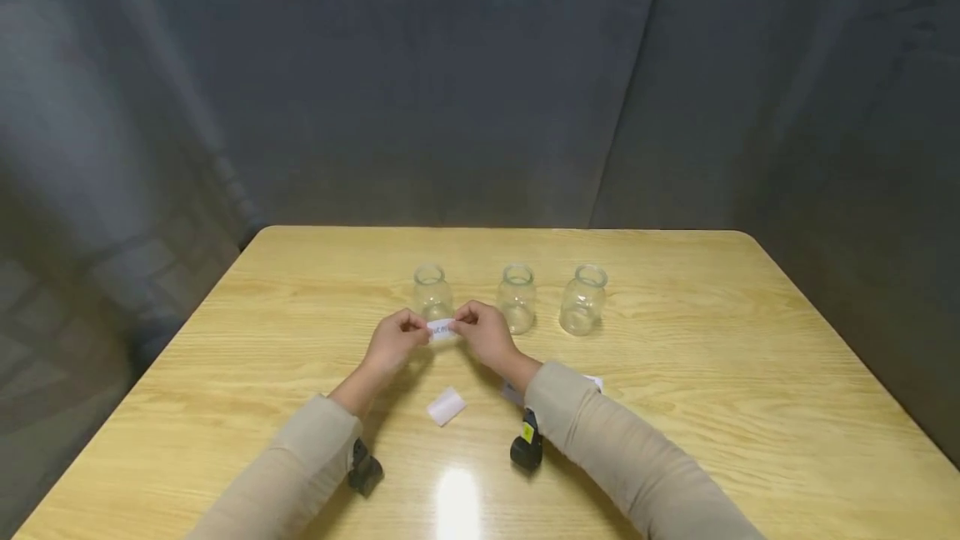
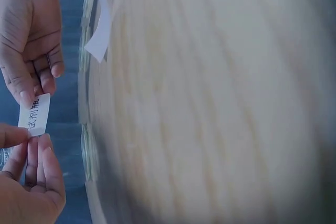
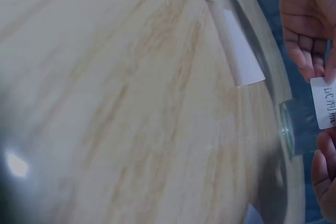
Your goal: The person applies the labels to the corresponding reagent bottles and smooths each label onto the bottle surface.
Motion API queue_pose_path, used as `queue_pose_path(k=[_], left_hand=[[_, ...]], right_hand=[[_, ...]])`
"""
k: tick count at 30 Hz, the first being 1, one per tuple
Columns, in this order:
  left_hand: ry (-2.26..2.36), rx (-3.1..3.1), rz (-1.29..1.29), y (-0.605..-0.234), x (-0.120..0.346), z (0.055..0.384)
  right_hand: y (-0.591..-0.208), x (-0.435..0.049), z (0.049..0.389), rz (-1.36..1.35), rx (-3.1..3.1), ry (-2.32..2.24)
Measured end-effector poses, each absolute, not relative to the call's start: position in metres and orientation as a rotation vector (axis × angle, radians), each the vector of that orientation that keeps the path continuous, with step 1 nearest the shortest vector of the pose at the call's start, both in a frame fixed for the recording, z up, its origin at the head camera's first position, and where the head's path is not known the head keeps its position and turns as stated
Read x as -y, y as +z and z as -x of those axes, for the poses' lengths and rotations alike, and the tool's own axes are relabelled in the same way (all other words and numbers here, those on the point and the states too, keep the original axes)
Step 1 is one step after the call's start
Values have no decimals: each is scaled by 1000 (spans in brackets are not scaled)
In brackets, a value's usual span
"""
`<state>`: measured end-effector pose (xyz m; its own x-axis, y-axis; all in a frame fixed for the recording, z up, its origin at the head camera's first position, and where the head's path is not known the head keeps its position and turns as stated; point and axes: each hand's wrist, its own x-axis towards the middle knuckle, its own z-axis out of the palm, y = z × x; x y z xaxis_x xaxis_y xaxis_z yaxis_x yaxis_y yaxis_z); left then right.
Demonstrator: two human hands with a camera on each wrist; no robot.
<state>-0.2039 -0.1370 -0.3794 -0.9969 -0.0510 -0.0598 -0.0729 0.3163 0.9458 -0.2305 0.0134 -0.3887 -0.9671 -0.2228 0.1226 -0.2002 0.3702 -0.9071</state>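
A small white label (image 1: pixel 441 329) with handwritten characters is stretched between both hands, just in front of the left glass jar (image 1: pixel 430 290). My left hand (image 1: pixel 396 342) pinches its left end between thumb and fingers. The other end is pinched by my right hand (image 1: pixel 489 335). In the left wrist view the label (image 2: pixel 34 115) shows its writing, with the left hand (image 2: pixel 34 187) below and the right hand (image 2: pixel 32 35) above. Behind the label (image 3: pixel 323 103) in the right wrist view is a jar (image 3: pixel 302 129); whether they touch I cannot tell.
Two more open glass jars, a middle one (image 1: pixel 517 294) and a right one (image 1: pixel 583 302), stand in the row. A pale paper slip (image 1: pixel 446 407) lies on the wooden table (image 1: pixel 712 340). Another paper piece (image 1: pixel 513 393) is partly hidden under the right sleeve.
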Motion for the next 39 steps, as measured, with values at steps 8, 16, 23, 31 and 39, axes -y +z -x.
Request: queue_pose_path(k=[8, 16, 23, 31, 39], left_hand=[[1714, -2642, 180, -378, 137, 209], [1652, -2736, 230, -377, 137, 216], [1622, -2825, 200, -380, 136, 219], [1604, -2885, 164, -382, 135, 218], [1610, -2822, 163, -382, 138, 221]], right_hand=[[-394, -8, 238, 414, -2618, -1721], [-394, -4, 245, 407, -2622, -1728], [-400, -1, 248, 393, -2678, -1743], [-403, 0, 245, 409, -2693, -1816], [-402, 4, 247, 382, -2719, -1801]])
